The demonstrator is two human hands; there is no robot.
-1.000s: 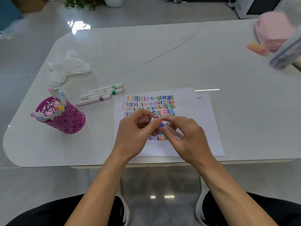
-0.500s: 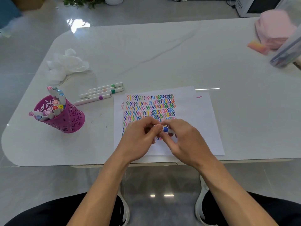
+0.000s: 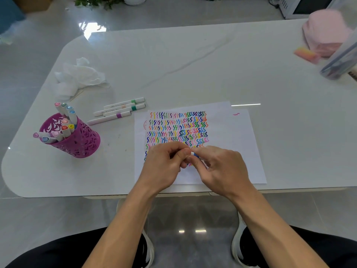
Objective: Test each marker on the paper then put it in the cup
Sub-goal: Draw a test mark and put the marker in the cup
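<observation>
1. My left hand (image 3: 164,163) and right hand (image 3: 222,169) meet over the near part of the paper (image 3: 231,136).
2. The fingers of both hands pinch a white marker (image 3: 195,154) with a blue band; only a short stretch shows.
3. The magenta cup (image 3: 77,140) stands well left on the worktop (image 3: 193,64), holding markers.
4. Four markers (image 3: 119,111) lie between the cup and the paper.

Glossy white table (image 3: 193,64), matt paper (image 3: 241,151), perforated purple plastic cup (image 3: 81,142), crumpled soft tissue (image 3: 77,76).
</observation>
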